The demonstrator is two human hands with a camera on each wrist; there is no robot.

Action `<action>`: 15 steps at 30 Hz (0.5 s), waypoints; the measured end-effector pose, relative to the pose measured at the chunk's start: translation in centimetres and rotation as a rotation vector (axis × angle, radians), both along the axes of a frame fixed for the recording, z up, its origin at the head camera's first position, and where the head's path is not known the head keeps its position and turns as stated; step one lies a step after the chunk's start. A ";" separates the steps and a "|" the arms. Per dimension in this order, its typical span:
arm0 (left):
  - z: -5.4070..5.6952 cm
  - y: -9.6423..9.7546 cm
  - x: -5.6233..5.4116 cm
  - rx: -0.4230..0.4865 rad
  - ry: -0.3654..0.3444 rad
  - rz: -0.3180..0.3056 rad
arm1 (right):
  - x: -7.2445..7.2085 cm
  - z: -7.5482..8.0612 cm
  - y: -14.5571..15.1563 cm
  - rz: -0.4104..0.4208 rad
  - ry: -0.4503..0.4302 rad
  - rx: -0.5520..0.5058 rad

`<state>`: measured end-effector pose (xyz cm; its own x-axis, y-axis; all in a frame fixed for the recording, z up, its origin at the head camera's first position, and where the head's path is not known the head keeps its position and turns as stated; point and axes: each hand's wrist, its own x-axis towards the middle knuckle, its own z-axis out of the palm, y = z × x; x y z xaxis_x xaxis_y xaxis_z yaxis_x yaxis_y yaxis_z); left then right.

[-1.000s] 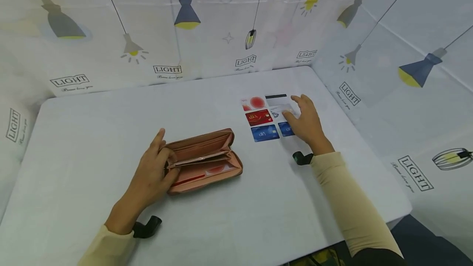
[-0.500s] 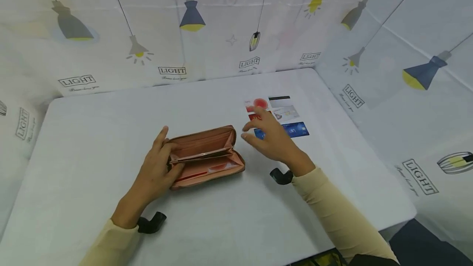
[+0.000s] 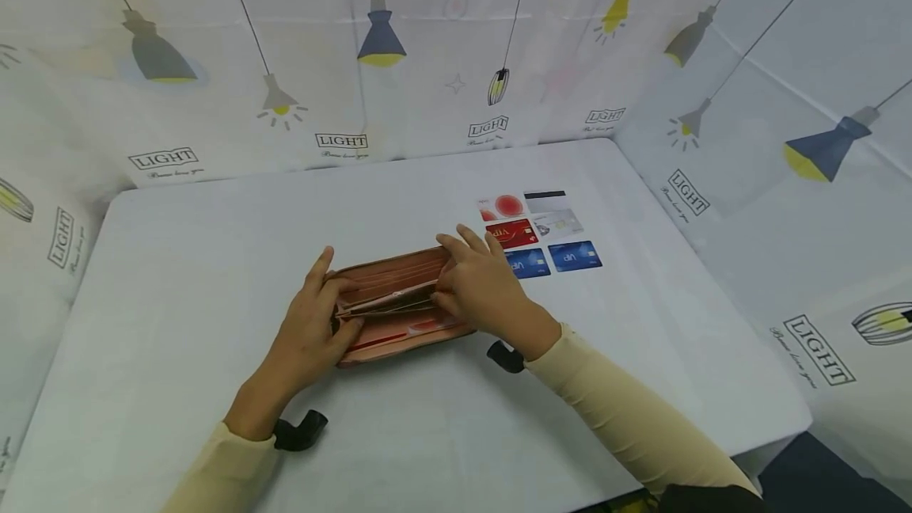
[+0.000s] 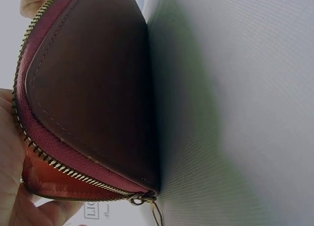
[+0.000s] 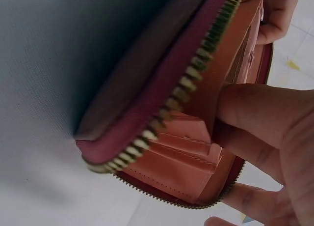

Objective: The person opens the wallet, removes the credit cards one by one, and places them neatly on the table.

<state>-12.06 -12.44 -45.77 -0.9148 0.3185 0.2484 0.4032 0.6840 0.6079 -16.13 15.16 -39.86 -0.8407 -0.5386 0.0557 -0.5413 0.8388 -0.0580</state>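
Note:
A zippered wallet [image 3: 392, 279] with a pinkish-orange inside stands spread apart on the white table. My left hand [image 3: 302, 327] grips its left end, and cards with red markings show in the near pocket. At the right end is my right hand [image 3: 488, 291], its thumb and fingers at the inner divider and far wall. The right wrist view shows the thumb and a finger inside the wallet [image 5: 171, 172], with other fingers beyond its zipper edge. In the left wrist view, the wallet's brown outer side [image 4: 93, 88] and brass zipper face the camera.
Right of the wallet lie a red VIP card [image 3: 513, 233], two blue cards [image 3: 575, 256], a silver-white card [image 3: 558, 223], a card with a black stripe [image 3: 546, 202] and a white card with red circles [image 3: 509, 206]. A lamp-printed cloth [image 3: 427, 46] hangs behind the table.
My right hand has moved left and toward me from over the cards to the wallet's right end. The left hand keeps its grip on the wallet.

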 end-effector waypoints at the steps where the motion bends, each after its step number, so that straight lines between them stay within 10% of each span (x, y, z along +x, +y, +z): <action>1: 0.0 0.0 0.0 -0.001 0.001 0.000 | 0.0 0.0 -0.1 -0.004 -0.012 0.013; 15: -0.1 0.0 0.1 -0.005 0.025 0.002 | -0.1 -0.6 -0.9 0.015 0.039 0.106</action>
<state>-11.92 -12.45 -45.87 -0.9088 0.3182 0.2699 0.4172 0.6875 0.5943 -16.22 14.24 -40.41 -0.8306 -0.5560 0.0304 -0.5541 0.8308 0.0523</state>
